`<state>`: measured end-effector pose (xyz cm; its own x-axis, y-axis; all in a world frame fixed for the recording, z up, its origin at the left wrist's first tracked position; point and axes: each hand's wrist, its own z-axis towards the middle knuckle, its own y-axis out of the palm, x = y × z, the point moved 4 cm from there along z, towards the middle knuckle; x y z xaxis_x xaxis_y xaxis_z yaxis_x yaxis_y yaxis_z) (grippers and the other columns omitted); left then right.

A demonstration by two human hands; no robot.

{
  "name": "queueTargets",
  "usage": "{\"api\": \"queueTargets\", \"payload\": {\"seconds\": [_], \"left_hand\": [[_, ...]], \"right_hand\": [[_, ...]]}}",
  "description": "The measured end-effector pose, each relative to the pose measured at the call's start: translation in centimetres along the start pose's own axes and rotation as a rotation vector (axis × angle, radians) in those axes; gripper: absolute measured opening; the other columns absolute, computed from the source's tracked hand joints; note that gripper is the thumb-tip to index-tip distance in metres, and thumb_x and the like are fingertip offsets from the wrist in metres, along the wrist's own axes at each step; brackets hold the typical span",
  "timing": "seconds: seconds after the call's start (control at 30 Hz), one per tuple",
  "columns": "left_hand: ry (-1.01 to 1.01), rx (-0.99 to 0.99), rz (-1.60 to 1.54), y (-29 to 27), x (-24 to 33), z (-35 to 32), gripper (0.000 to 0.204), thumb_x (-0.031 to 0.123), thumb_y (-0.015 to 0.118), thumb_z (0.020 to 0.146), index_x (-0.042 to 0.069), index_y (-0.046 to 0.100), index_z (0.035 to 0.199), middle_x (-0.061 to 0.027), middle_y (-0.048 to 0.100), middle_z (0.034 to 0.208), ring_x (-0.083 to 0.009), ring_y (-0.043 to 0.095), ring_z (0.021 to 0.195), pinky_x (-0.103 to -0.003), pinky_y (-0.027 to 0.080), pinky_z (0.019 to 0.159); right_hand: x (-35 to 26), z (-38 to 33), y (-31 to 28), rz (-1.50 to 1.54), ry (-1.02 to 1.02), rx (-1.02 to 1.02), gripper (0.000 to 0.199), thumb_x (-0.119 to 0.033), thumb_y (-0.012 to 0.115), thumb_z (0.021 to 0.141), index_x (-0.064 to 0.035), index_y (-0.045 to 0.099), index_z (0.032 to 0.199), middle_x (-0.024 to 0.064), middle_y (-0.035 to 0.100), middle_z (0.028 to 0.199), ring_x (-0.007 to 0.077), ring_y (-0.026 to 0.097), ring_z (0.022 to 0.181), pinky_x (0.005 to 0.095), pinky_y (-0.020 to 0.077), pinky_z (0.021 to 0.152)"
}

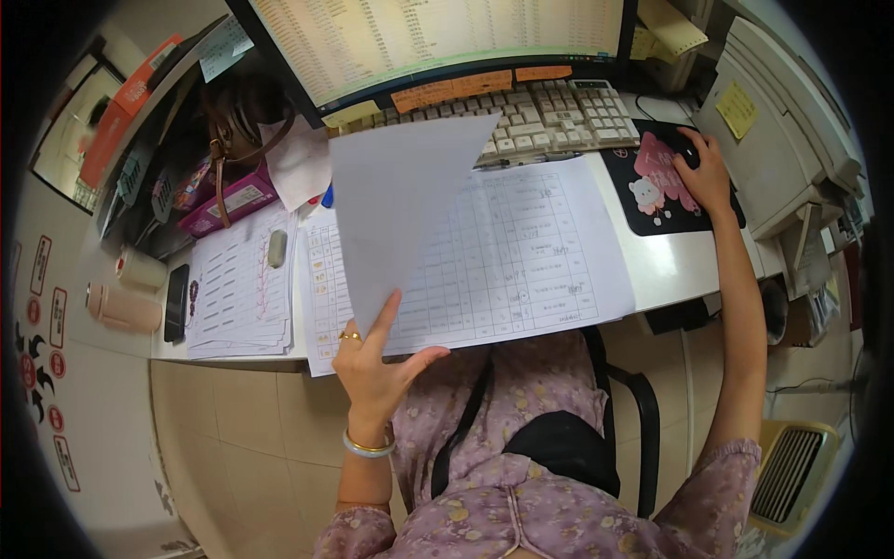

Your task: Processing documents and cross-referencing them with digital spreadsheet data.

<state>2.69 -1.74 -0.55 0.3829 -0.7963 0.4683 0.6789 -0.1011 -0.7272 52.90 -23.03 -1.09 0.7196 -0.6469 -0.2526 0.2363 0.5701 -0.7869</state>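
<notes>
My left hand (368, 368) is at the near edge of a stack of printed table sheets (531, 252) with handwritten entries. Its index finger touches a lifted page (400, 186), whose blank back shows as it curls up and over to the left. The thumb is stretched out away from the index finger; the other fingers are partly hidden. My right hand (708, 177) rests over a dark mouse (687, 152), mostly covered by the fingers, on a black mouse pad (643, 219) with a pink bear picture.
A keyboard (521, 121) and a monitor (447, 37) stand behind the sheets. Left lie more papers (228, 289), a phone (176, 303), a purple box (228, 200) and a brown bag (242, 140). A printer-like machine (778, 112) stands at the right.
</notes>
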Motion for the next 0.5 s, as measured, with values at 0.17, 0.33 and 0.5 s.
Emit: {"api": "queueTargets", "payload": {"seconds": [0.17,0.33,0.5], "left_hand": [[0.054,0.057,-0.003,0.0,0.0,0.7,0.069,0.037,0.089,0.059,0.004,0.067,0.116,-0.0171,0.069,0.103,-0.0313,0.065,0.092,-0.038,0.051,0.082],[0.020,0.058,-0.088,0.0,0.3,1.0,0.061,0.023,0.087,0.061,0.002,0.068,0.114,-0.0197,0.068,0.107,-0.0331,0.064,0.096,-0.039,0.049,0.087],[0.006,0.094,0.015,0.2,0.1,0.4,0.053,0.024,0.087,0.059,0.009,0.072,0.107,-0.0122,0.071,0.098,-0.0312,0.064,0.089,-0.039,0.051,0.080]], "right_hand": [[0.2,0.6,0.8,-0.005,0.009,0.026,0.046,-0.029,0.063,0.080,-0.0225,0.058,0.125,0.0182,0.053,0.125,0.0376,0.056,0.112,0.0420,0.0478,0.093],[0.2,0.7,-0.4,0.017,-0.017,0.031,0.045,-0.026,0.064,0.080,-0.0202,0.058,0.124,0.0195,0.053,0.122,0.0383,0.056,0.110,0.0428,0.0474,0.092],[1.1,0.2,0.9,0.052,-0.010,0.068,0.044,-0.021,0.067,0.077,-0.0170,0.060,0.120,0.0196,0.055,0.116,0.0377,0.056,0.107,0.0438,0.0473,0.092]]}}
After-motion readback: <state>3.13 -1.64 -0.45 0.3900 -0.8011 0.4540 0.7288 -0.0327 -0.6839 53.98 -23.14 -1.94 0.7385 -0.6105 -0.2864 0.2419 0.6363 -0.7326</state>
